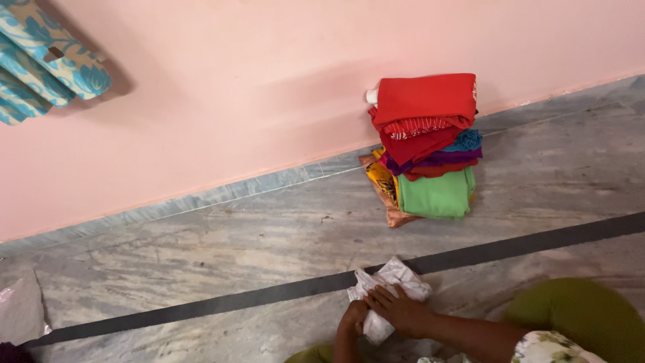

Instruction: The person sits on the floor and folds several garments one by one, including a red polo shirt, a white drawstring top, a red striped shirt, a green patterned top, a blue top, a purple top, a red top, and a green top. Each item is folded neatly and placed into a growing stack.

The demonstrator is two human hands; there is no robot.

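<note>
Head view | right hand (401, 310) and left hand (354, 317) both clutch white cloth (390, 286) on marble floor (201, 269) | flatten it, align edges squarely.

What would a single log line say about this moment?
hands: left hand and right hand both gripping crumpled white cloth | surface: grey marble floor | nearby: stack of folded colourful clothes against pink wall

The left hand (354, 317) is mostly hidden behind the right hand (398, 308) and the white cloth (390, 288), so its grip cannot be seen. The blue patterned fabric (47, 57) runs off the top left corner. A clear plastic bag (20, 310) is cut off at the left edge.
</note>
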